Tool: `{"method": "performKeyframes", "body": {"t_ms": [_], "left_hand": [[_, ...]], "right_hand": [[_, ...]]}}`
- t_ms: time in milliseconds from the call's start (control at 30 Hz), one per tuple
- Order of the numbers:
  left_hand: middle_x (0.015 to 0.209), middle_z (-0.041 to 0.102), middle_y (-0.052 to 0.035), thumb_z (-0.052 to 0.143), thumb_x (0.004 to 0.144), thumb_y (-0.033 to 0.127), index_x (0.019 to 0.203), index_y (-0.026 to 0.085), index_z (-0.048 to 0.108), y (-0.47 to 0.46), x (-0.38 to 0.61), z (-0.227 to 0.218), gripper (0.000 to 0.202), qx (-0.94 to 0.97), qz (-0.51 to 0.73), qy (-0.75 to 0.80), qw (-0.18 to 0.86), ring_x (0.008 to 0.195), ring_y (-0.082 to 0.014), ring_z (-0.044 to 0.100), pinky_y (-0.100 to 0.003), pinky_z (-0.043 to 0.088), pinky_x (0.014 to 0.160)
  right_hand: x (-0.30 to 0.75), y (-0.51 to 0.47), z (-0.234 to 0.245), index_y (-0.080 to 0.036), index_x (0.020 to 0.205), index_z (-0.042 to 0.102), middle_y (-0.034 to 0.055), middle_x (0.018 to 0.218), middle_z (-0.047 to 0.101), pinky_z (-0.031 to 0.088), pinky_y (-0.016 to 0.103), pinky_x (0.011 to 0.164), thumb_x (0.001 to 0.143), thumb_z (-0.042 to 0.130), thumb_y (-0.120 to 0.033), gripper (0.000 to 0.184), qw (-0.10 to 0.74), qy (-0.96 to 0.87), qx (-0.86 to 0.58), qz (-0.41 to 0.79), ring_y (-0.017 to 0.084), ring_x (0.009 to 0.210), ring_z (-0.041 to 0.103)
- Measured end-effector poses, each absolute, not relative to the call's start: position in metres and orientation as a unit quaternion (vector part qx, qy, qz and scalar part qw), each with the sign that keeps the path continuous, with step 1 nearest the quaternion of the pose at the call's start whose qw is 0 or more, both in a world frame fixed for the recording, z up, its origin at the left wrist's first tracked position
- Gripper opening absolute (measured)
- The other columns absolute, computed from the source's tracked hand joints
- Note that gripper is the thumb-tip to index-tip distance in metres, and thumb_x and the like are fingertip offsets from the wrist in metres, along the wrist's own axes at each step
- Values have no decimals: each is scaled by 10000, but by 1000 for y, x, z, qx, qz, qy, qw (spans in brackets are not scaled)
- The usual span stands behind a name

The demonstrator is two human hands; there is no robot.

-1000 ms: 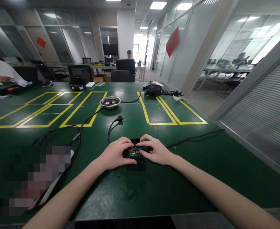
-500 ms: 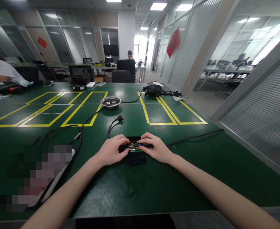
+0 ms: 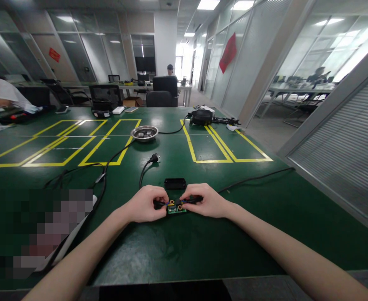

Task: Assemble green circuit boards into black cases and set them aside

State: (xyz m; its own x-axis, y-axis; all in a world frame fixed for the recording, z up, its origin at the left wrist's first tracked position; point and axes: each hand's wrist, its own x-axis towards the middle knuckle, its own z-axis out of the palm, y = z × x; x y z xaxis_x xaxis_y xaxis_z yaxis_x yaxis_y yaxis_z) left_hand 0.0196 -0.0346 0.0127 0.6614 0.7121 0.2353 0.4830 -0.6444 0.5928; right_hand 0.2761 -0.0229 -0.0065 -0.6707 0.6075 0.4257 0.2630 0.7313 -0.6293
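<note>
Gripping from both ends, the left hand (image 3: 146, 205) and the right hand (image 3: 206, 202) hold a small green circuit board with copper-coloured coil parts (image 3: 176, 207) just above the dark green tabletop (image 3: 184, 246), close to the person's body. Each hand is closed on its own side, thumb and fingertips pinching where a black cable meets the board, so the board is kept level with its component side up and open to view between the two hands.

A shallow black rectangular plastic casing (image 3: 175, 183) lies on the tabletop just beyond the board, apart from both hands; whether it is a lid or a base cannot be told. One black power cord with a plug (image 3: 153, 158) runs out from the left hand's side; a second black cable (image 3: 256, 179) trails away to the right from the right hand's side.

Farther off, a round metal dish holding small parts (image 3: 144, 133) sits beside the yellow taped rectangles (image 3: 108, 142). Another person's sleeve (image 3: 2, 97) shows at the far left edge, well apart.
</note>
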Motion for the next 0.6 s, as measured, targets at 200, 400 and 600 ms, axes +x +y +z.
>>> {"method": "performKeyframes", "body": {"t_ms": [200, 400, 600], "left_hand": [[698, 636, 10, 607, 822, 202, 781, 187, 660, -33, 17, 16, 69, 891, 215, 365, 163, 559, -109, 537, -216, 369, 541], [707, 625, 10, 604, 755, 180, 779, 184, 643, -32, 13, 17, 47, 892, 216, 358, 173, 575, -114, 542, -216, 385, 553], [711, 648, 1, 577, 739, 156, 808, 177, 680, -30, 11, 17, 126, 882, 222, 366, 197, 579, -116, 549, -216, 399, 563]], "right_hand": [[277, -22, -5, -187, 938, 755, 61, 868, 717, 531, 264, 642, 929, 674, -236, 95, 341, -883, -229, 227, 164, 744, 673], [283, -21, -1, -172, 1023, 767, 62, 962, 695, 470, 231, 517, 849, 590, -101, 258, 316, -889, -225, 243, 85, 534, 532], [283, -18, 1, -175, 959, 754, 60, 871, 710, 514, 234, 580, 854, 601, -117, 195, 329, -877, -239, 256, 154, 710, 657]]}}
